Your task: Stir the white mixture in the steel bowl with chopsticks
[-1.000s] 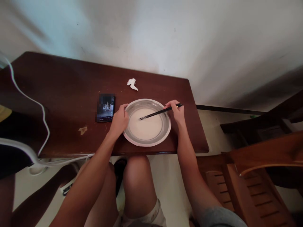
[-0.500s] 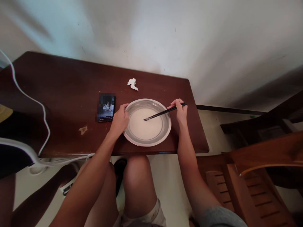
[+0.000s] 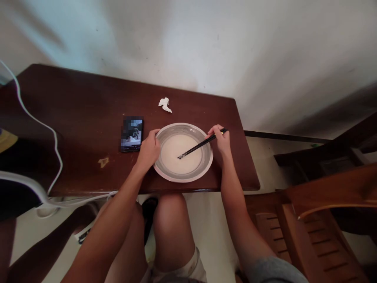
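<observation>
A round metal basin stands near the front edge of the dark wooden table. Inside it lies a whitish, milky mixture with a smooth surface. My left hand is closed on the basin's left rim, its thumb side at the edge. My right hand grips a pair of black chopsticks near their upper ends, just right of the basin. Their tips, coated with pale residue, slant down to the mixture near its middle.
A phone with a lit screen lies left of the basin. Behind is a crumpled white tissue. White cables run along the left. A wooden chair stands at right, and a wall backs the table.
My right hand has shifted slightly left, and the chopstick tips have moved a little toward me in the basin. My left hand and the basin stay put. The phone picture has changed.
</observation>
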Demonstrator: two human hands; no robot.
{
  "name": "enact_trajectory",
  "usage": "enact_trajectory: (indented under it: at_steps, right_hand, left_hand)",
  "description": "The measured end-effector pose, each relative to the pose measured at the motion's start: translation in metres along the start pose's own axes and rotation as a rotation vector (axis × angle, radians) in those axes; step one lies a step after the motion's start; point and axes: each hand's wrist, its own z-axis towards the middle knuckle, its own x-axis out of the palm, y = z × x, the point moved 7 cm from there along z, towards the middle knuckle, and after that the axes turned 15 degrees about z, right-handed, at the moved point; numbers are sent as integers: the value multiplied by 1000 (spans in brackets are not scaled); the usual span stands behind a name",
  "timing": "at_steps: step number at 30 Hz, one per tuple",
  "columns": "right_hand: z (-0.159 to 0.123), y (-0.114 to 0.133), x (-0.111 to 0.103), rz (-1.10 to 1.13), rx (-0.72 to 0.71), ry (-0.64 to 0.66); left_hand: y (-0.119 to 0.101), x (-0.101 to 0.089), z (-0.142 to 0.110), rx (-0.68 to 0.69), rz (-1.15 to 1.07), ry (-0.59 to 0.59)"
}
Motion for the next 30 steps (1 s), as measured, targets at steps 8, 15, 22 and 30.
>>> enact_trajectory:
  at_steps: [8, 15, 22, 30]
  right_hand:
    - [0, 7, -7, -18, -68, -87]
    - [-1, 1, 6, -24, -17, 56]
    - [-1, 1, -2, 5, -18, -14]
    - [0, 7, -4, -17, -72, -69]
  left_hand:
    - [0, 0, -1, 10, -11, -1]
    - [1, 0, 0, -7, -4, 2]
    - [1, 1, 0, 2, 1, 2]
    - [1, 1, 0, -3, 5, -5]
